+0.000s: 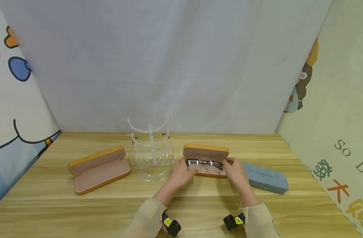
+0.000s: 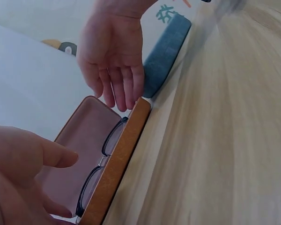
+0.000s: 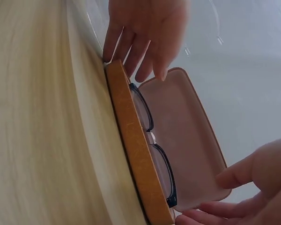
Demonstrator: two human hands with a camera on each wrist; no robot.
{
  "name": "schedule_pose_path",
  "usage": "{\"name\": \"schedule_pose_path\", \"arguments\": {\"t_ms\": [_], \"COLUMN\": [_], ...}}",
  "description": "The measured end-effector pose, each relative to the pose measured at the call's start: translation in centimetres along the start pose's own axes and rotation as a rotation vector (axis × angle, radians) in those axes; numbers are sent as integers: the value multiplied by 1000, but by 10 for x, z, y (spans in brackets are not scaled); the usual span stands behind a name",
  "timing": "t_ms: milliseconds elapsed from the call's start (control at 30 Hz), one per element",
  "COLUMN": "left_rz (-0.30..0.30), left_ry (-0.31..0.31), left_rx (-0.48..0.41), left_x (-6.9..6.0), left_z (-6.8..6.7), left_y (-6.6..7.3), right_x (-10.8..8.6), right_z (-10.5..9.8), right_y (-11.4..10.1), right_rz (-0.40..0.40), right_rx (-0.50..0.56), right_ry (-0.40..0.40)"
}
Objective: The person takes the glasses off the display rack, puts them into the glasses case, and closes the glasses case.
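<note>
An orange glasses case with a pink lining lies open on the table. Inside it sits a pair of glasses with dark upper rims, the lenses facing the near side. My left hand is at the case's left end, its fairly straight fingers beside the end wall. At the opposite end is my right hand, also with extended fingers. In the left wrist view the right hand's fingertips reach the case's end. Neither hand is curled round the case or the glasses.
A second open orange case stands at the left. Between the cases is a clear display stand bearing thin-framed glasses, close to my left hand. A closed blue case lies just right of my right hand.
</note>
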State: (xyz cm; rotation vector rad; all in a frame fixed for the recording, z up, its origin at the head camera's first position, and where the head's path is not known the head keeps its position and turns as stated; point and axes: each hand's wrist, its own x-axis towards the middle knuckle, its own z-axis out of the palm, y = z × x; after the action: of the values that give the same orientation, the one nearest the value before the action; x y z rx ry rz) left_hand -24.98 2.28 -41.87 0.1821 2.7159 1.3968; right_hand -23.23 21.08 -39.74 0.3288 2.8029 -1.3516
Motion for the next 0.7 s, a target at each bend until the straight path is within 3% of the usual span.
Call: {"name": "schedule_pose_path", "arguments": {"t_ms": [200, 400, 700], "left_rz": [-59, -72, -59], "left_ry": [33, 11, 32], "left_rx": [-116, -169, -238], "left_x": [5, 6, 5], "left_z": [0, -1, -4], "left_y": [5, 9, 8], "right_x": [2, 6, 9], "right_z": [-2, 3, 10], "right_y": [-2, 4, 10], "right_rz": [4, -52, -60], "right_rx": [81, 222, 271], "right_ry": [-17, -94, -40]}}
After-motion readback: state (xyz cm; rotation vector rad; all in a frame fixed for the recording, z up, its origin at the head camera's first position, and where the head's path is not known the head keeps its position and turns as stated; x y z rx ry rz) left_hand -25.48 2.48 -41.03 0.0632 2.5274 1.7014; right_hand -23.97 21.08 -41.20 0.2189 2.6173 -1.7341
